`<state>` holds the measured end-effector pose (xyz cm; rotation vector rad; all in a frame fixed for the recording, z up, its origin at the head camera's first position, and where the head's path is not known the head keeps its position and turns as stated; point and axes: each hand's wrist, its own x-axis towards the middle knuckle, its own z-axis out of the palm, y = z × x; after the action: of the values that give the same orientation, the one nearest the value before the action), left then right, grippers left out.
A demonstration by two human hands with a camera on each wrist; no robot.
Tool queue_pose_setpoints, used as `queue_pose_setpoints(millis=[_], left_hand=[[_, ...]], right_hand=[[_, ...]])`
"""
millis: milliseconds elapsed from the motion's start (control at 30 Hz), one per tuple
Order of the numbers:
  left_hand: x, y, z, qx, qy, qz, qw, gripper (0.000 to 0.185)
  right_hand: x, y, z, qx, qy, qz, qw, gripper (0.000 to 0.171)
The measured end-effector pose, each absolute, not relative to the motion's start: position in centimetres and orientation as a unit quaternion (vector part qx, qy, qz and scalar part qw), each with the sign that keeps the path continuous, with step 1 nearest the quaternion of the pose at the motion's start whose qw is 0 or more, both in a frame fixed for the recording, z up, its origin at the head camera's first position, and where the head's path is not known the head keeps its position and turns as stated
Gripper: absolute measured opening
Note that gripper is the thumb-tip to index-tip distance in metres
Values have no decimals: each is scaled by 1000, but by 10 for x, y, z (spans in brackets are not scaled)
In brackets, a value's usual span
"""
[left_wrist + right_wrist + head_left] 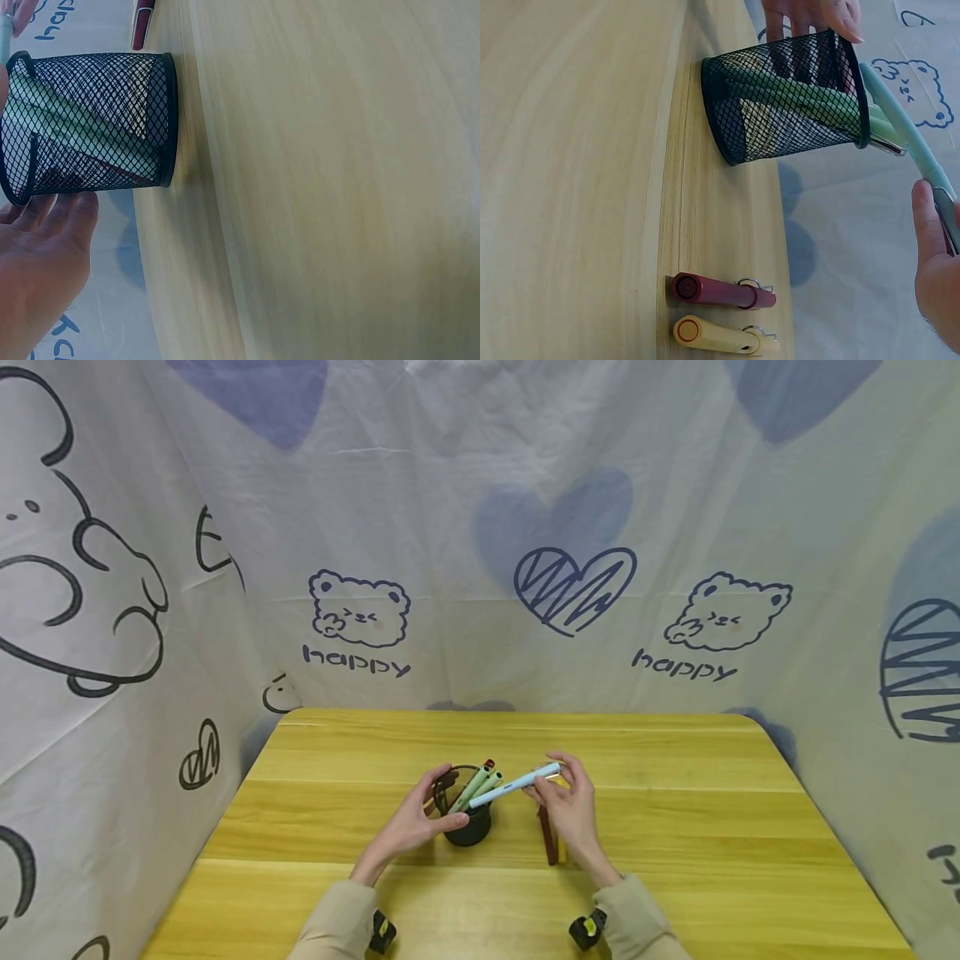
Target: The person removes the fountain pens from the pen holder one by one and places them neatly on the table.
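Note:
A black mesh pen cup (468,832) stands upright on the table with green pens (469,790) leaning inside it. My left hand (411,820) holds the cup near its rim, fingers at the far left side and thumb at the front. In my right hand (573,814) a light blue pen (513,787) is pinched by one end. Its other end slants down to the cup's rim. In the right wrist view, the pen (904,120) reaches across the cup's mouth. A dark red pen (720,291) and a yellow pen (724,334) lie side by side below my right hand.
The wooden table (712,827) carries all of these. A printed cloth (450,510) with hearts and bears hangs behind it and on both sides. Dark wrist devices (587,929) sit at both sleeves.

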<state>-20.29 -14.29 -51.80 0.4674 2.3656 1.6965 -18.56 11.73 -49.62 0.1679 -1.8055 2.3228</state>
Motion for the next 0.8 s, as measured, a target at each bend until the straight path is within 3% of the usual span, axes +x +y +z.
queue_pose_setpoints(millis=[433,800], left_hand=[[-204,-143,-519,158,797,575,97,87],[-204,-143,-519,158,797,574,100,87]], right_hand=[[-184,136,-499,23,-586,805,93,43],[-185,151,-505,6,-502,859,99,31]])
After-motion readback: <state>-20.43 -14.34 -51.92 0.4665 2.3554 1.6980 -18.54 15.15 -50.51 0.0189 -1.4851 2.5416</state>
